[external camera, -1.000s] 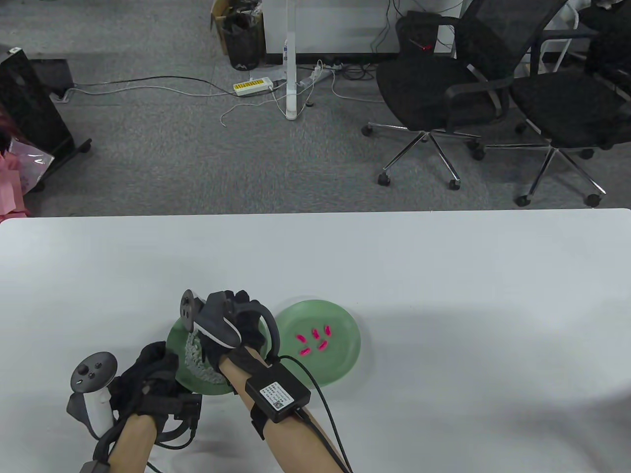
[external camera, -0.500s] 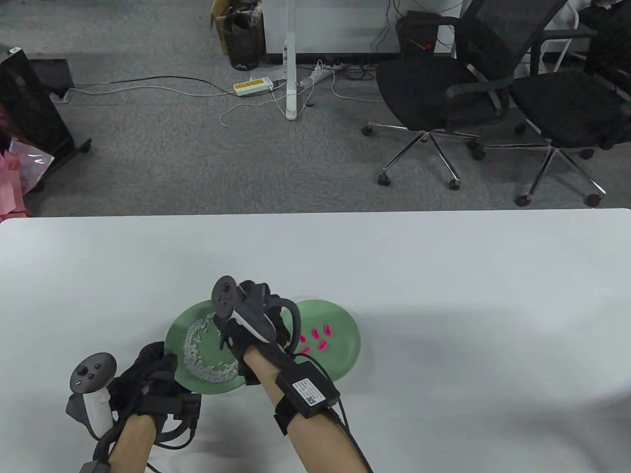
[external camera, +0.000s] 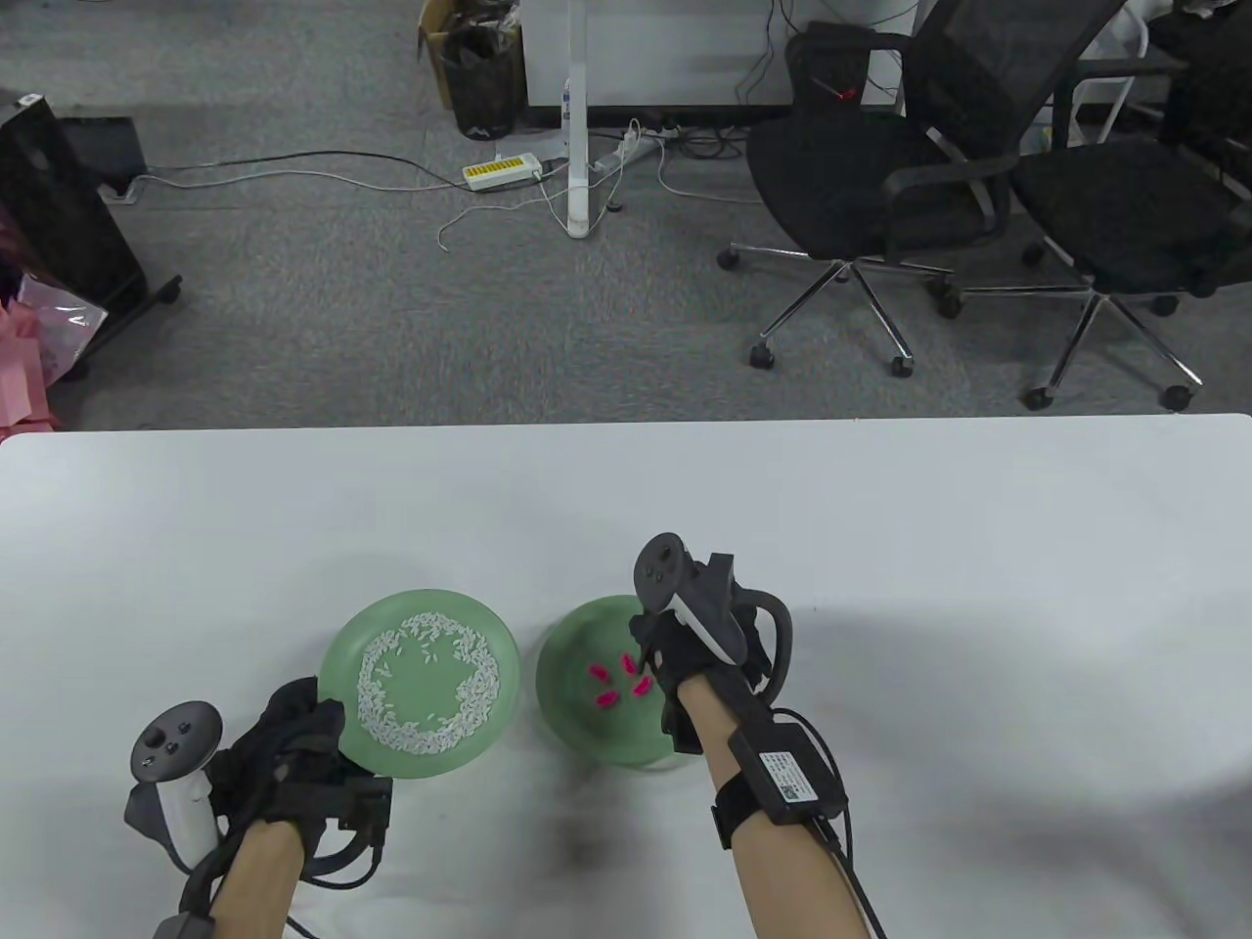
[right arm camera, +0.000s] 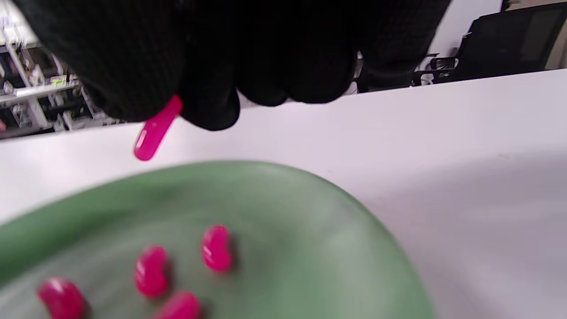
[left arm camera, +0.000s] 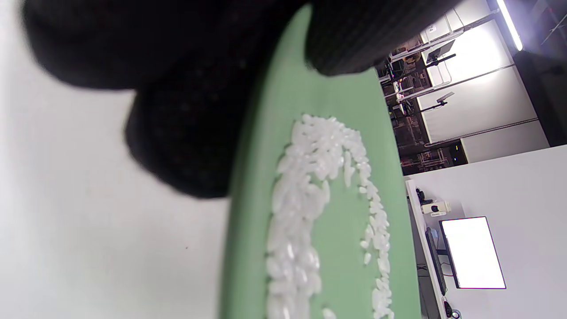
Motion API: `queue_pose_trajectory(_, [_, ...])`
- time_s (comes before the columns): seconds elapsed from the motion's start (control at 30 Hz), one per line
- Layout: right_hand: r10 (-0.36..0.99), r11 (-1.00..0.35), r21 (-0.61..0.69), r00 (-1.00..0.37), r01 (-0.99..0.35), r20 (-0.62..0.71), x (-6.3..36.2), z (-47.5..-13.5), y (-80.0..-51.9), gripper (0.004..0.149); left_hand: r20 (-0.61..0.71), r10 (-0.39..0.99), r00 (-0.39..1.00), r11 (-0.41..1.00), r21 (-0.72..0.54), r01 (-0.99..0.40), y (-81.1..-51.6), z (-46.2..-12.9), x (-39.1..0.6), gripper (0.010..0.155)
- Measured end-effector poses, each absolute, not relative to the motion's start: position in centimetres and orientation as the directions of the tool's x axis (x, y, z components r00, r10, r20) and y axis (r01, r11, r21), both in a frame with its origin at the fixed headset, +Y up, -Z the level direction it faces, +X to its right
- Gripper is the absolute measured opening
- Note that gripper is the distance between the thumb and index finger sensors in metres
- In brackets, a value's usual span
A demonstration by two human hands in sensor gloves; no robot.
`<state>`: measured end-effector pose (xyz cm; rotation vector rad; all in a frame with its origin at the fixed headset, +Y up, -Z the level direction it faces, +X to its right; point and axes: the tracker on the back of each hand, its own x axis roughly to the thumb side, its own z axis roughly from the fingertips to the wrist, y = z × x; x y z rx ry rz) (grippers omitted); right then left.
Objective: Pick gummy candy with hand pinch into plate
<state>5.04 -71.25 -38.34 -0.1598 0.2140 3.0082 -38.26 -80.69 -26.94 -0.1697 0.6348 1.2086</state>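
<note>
1. The right hand (external camera: 699, 650) is now held over the right plate (external camera: 577, 724); half a second ago it was above the gap between the two plates, and a second ago over the left plate (external camera: 337, 675).
2. A pink gummy (right arm camera: 156, 129) is pinched between the right fingertips (right arm camera: 208, 106), hanging clear above the plate in the right wrist view.
3. Four pink gummies (external camera: 616, 683) are seen lying on the right plate beneath the hand; in the earlier frames five were visible there, so one may now be hidden by the hand.
4. The left plate, with its ring of white grains (external camera: 425, 685), is now fully uncovered, where before it was partly hidden by the right hand and arm.
5. The left hand (external camera: 293, 753) is kept at the near-left rim of the left plate, much as before; its fingers (left arm camera: 177, 146) are seen closed against the rim (left arm camera: 248, 186), the edge gripped between them.
6. Both plates rest on the white table (external camera: 978, 587), just beside each other and apart.
</note>
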Motion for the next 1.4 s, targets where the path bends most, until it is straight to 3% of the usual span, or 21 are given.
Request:
queue_pose_trajectory(0.23, [-0.046, -0.974, 0.224, -0.998, 0.036, -0.042, 5.3, -37.4, -72.4, 0.037, -0.55, 0.81, 0.204, 0.369, 0.207, -0.906, -80.9, -27.1, -38.5, 0.052])
queue_pose_trajectory(0.43, [-0.059, -0.972, 0.233, -0.996, 0.043, -0.061, 5.4, -37.2, -73.4, 0.04, -0.553, 0.809, 0.201, 0.367, 0.206, -0.907, -81.2, -27.1, -38.6, 0.052])
queue_pose_trajectory(0.87, [0.151, -0.983, -0.116, -0.987, -0.143, -0.062, 9.8, -34.9, -69.3, 0.069, -0.628, 0.758, 0.173, 0.392, 0.228, -0.891, -84.2, -27.7, -39.6, 0.053])
queue_pose_trajectory(1.27, [0.181, -0.967, -0.189, -0.983, -0.172, -0.03, 15.0, -32.1, -69.1, 0.079, -0.658, 0.727, 0.197, 0.448, 0.238, -0.862, -85.8, -28.5, -40.3, 0.055])
queue_pose_trajectory(1.33, [0.183, -0.967, -0.188, -0.983, -0.174, -0.027, 15.5, -31.7, -69.2, 0.08, -0.656, 0.717, 0.237, 0.504, 0.253, -0.826, -85.3, -28.5, -40.0, 0.056])
queue_pose_trajectory(1.4, [0.185, -0.964, -0.196, -0.983, -0.178, -0.016, 15.8, -31.4, -69.3, 0.08, -0.648, 0.67, 0.362, 0.617, 0.214, -0.757, -84.4, -28.6, -39.6, 0.062])
